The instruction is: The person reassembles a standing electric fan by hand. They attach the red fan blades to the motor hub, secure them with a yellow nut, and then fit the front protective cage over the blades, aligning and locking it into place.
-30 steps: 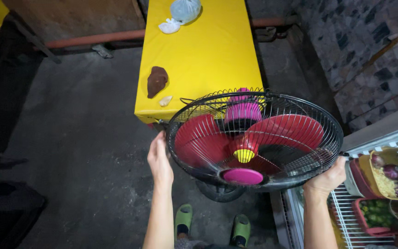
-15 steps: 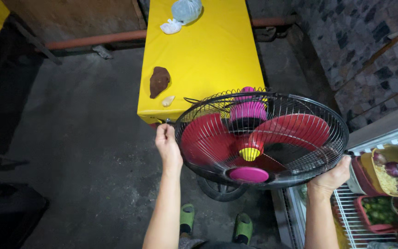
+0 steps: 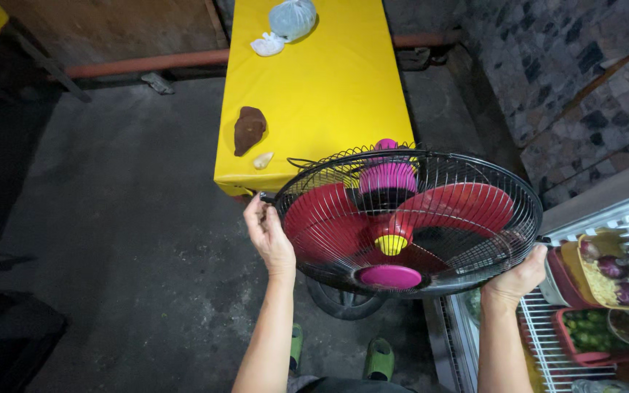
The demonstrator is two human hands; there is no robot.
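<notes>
Grip: as seen from above, the fan (image 3: 408, 222) is held at its cage rim by both hands, tipped so its face looks upward.
Left hand (image 3: 269, 236): closed on the rim's left edge, thumb over the wire, fingers curled under.
Right hand (image 3: 520, 276): wrapped around the rim's lower right edge; its fingertips are hidden behind the cage.
Inside the grip: red blades (image 3: 467, 207) and a yellow hub (image 3: 391, 244) are seen between the hands, with a pink cap (image 3: 390, 276) on the near wires and a pink motor housing (image 3: 387, 177) at the far side.
Beneath: a dark round base (image 3: 343, 302) shows below the cage, and green slippers (image 3: 378, 358) are seen on the grey floor (image 3: 132, 247).
Beyond the left hand: a yellow table (image 3: 322, 87) stands just behind the fan, bearing a brown lump (image 3: 248, 129), a pale shell-like piece (image 3: 263, 160) and a bluish bag (image 3: 292, 18) at its far end.
Beside the right hand: white wire shelves (image 3: 547, 342) hold bowls of food (image 3: 609, 273).
</notes>
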